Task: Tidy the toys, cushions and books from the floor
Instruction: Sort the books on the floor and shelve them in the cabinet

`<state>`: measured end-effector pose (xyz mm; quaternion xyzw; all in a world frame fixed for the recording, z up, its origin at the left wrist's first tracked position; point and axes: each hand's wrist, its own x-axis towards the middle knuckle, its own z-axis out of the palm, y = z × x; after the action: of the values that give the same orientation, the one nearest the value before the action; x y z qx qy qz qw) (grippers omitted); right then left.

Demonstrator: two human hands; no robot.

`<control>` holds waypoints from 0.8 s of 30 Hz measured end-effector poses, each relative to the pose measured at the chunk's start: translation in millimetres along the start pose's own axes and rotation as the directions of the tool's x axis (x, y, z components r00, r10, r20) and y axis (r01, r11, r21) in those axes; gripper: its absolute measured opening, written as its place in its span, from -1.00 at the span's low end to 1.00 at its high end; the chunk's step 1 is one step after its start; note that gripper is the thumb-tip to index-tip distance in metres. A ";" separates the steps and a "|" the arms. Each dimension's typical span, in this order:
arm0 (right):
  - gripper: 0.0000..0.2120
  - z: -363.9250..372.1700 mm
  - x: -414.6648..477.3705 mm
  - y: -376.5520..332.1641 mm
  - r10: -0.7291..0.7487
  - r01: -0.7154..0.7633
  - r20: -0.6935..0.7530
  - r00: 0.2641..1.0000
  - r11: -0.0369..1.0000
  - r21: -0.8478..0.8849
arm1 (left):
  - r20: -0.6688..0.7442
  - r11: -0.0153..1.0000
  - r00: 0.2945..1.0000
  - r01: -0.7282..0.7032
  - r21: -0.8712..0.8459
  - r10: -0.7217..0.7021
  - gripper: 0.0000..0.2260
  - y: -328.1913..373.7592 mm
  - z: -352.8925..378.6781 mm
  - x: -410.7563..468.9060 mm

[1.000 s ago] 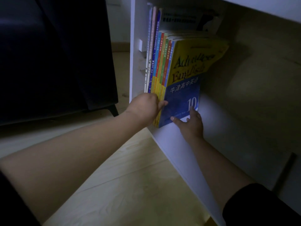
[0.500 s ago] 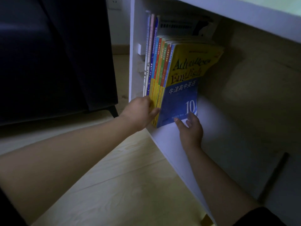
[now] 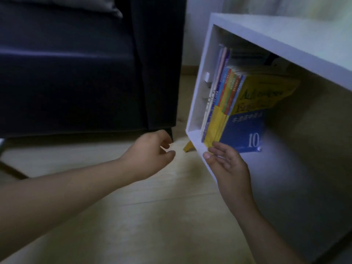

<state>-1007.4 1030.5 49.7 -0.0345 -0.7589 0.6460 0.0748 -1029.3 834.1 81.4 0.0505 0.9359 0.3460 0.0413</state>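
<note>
Right hand point(image 3: 229, 164): fingers straight and slightly spread, holding nothing. Its fingertips point(image 3: 217, 146) touch the lower front corners of the yellow spines, and the thumb lies along the front edge of the cabinet's bottom board.

Left hand point(image 3: 152, 151): fingers loosely curled, nothing in them. It hovers over the floor, just left of the cabinet's front-left corner and apart from the books.

Books point(image 3: 226, 100): a row standing upright at the left end of the compartment, close to the left side wall, with their feet at the front edge of the bottom board. The spines are pale, pink, blue, red, green and yellow. The spine lettering is too small to read.

Outermost book point(image 3: 245, 130): the cover faces right, yellow above and blue below. A large white "10" is legible at the lower right of the blue part. The dark title on the yellow part and the pale line of characters on the blue part are blurred and cannot be read.

White cabinet point(image 3: 266, 33): open at the front. The bottom board to the right of the books is bare, and a wooden leg point(image 3: 188, 148) shows under the front-left corner.

Surroundings: a light wood floor point(image 3: 152, 216). A dark sofa point(image 3: 76, 73) stands to the left of the cabinet, with a gap between them. The light is dim.
</note>
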 end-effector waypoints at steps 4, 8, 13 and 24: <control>-0.72 42.6 -9.7 -33.9 -0.049 0.049 0.197 0.979 0.999 0.007 | -0.118 0.993 0.986 0.113 -0.036 -0.116 -0.80 -16.0 -50.5 -50.1; -0.74 88.1 -24.8 -60.2 -0.089 0.091 0.399 0.913 0.996 0.014 | -0.208 0.970 0.947 0.232 -0.076 -0.243 -0.81 -34.3 -95.0 -109.2; -0.72 137.1 -53.1 -89.7 -0.141 0.165 0.595 0.791 0.986 0.013 | -0.306 0.928 0.876 0.355 -0.114 -0.372 -0.84 -59.4 -131.3 -169.8; -0.75 241.1 -163.9 -135.5 -0.224 0.324 0.843 0.490 0.944 0.062 | -0.428 0.870 0.762 0.472 -0.146 -0.485 -0.84 -121.4 -197.5 -316.6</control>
<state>-877.9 748.9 134.8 0.3966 -0.7289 0.5216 -0.1985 -745.6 576.3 165.2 -0.2722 0.8958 0.3396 -0.0896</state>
